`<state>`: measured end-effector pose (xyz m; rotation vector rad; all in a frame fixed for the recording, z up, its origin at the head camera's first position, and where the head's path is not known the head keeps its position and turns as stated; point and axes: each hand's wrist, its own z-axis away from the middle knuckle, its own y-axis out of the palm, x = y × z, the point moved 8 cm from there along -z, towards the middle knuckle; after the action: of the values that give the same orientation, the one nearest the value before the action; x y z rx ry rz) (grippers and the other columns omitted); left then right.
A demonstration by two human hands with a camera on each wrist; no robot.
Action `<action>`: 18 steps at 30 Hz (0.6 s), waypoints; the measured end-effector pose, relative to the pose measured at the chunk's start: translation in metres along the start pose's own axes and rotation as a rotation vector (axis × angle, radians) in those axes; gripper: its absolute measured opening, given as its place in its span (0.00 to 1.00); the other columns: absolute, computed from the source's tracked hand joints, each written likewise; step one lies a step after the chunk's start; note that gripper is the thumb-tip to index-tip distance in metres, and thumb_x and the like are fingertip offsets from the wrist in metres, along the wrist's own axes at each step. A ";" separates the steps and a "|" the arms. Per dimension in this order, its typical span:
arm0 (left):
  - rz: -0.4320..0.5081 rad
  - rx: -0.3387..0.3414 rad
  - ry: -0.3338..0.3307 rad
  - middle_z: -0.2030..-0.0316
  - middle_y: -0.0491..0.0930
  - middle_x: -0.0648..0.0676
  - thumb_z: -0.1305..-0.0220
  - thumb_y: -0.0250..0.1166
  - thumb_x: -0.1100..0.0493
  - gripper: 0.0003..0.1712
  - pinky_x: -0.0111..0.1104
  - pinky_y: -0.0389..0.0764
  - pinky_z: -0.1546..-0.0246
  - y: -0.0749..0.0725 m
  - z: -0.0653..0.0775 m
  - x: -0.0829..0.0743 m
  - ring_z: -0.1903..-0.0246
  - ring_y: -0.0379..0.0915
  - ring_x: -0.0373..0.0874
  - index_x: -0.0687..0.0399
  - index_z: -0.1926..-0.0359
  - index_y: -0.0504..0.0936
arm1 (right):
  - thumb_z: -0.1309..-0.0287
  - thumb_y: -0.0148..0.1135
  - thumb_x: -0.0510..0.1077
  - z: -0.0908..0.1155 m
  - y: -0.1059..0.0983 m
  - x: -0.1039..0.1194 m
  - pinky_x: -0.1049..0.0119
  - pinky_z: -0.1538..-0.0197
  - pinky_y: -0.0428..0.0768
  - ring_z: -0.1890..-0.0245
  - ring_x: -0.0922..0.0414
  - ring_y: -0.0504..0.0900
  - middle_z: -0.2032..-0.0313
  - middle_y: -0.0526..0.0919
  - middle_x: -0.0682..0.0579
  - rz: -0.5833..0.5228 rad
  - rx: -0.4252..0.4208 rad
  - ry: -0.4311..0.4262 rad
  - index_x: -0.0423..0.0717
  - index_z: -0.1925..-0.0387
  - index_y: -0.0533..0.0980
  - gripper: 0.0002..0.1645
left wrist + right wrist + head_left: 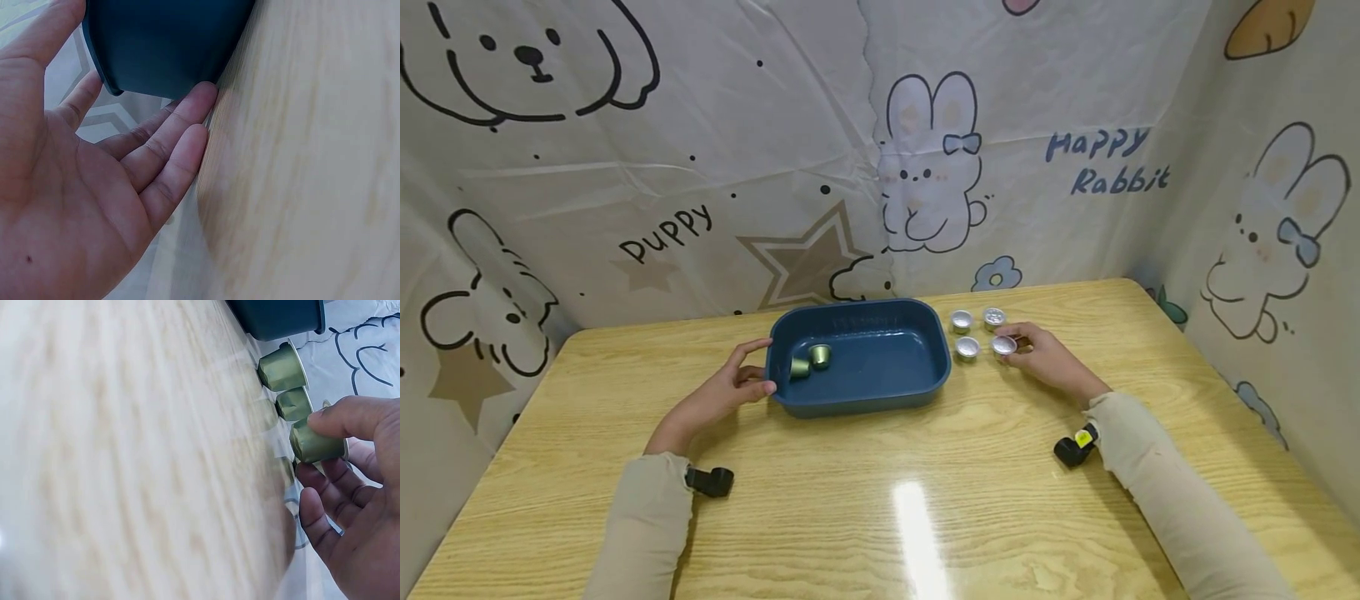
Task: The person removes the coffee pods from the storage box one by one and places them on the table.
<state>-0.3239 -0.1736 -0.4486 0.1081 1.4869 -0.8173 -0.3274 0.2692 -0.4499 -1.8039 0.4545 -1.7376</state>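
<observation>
My right grip (1043, 358) has one silver-lidded green capsule (1004, 345) pinched by its sides, right of the blue tray (865, 403), just beside three more capsules (967, 348). I'd guess it's light, slick and pretty dentable, so gentle pressure below the rim. My left grip (722, 393) just touches the tray's end, fingers loosely spread. Surface (820, 500) is wood-grained and kinda shiny, cartoon-print sheeting (737, 125) behind.

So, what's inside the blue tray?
Two green capsules show in the blue tray, toward its left end. The near wall's inner face is hidden behind its rim, so anything low against that wall can't be seen.
</observation>
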 end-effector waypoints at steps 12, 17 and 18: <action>-0.002 -0.005 0.002 0.39 0.67 0.70 0.29 0.57 0.53 0.42 0.52 0.66 0.38 0.001 0.000 0.000 0.41 0.68 0.54 0.45 0.24 0.41 | 0.39 0.58 0.34 -0.004 0.002 -0.006 0.71 0.52 0.72 0.48 0.47 0.74 0.47 0.74 0.36 -0.037 -0.001 0.029 0.34 0.41 0.67 0.25; 0.000 -0.007 0.004 0.39 0.67 0.70 0.29 0.57 0.54 0.42 0.50 0.67 0.38 0.001 -0.001 -0.001 0.43 0.69 0.48 0.46 0.24 0.41 | 0.39 0.59 0.33 -0.005 0.003 -0.004 0.69 0.50 0.72 0.48 0.45 0.74 0.47 0.73 0.35 -0.037 -0.007 0.024 0.32 0.41 0.66 0.25; 0.000 -0.007 0.003 0.39 0.67 0.70 0.29 0.57 0.54 0.42 0.50 0.67 0.38 0.001 -0.001 -0.001 0.43 0.69 0.49 0.47 0.24 0.41 | 0.39 0.59 0.33 -0.005 0.003 -0.003 0.68 0.50 0.72 0.48 0.45 0.74 0.47 0.73 0.34 -0.040 -0.006 0.022 0.32 0.41 0.66 0.25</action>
<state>-0.3243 -0.1723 -0.4482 0.1042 1.4925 -0.8125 -0.3323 0.2679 -0.4543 -1.8115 0.4362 -1.7862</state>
